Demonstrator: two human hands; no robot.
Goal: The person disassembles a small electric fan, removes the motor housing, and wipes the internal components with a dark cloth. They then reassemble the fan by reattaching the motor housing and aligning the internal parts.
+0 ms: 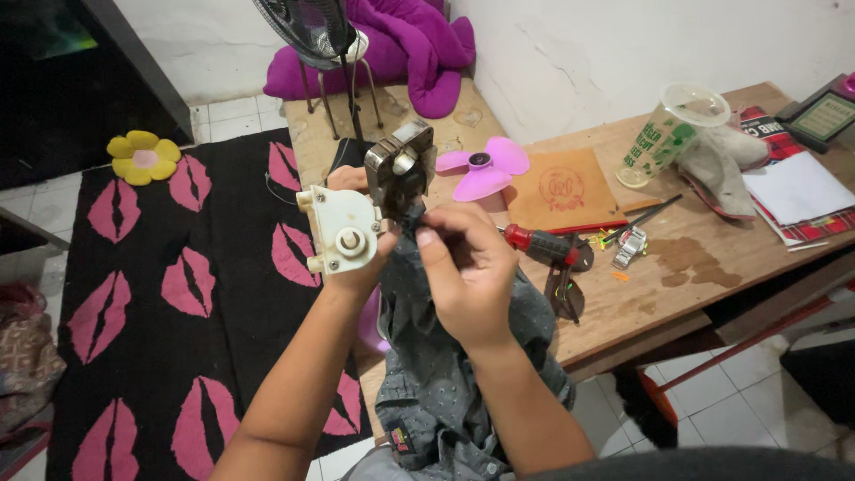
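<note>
Above wooden table [677,267], both hands grip boxy metal-and-plastic motor [374,200].

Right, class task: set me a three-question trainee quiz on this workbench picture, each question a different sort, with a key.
1. True or false: the left hand holds the fan motor.
2. Which lies on the wooden table? A pink fan blade; B hammer; C kettle.
3. What colour is the grip of the screwdriver beside the right hand?

Key: 1 true; 2 A; 3 red, with black.
</note>
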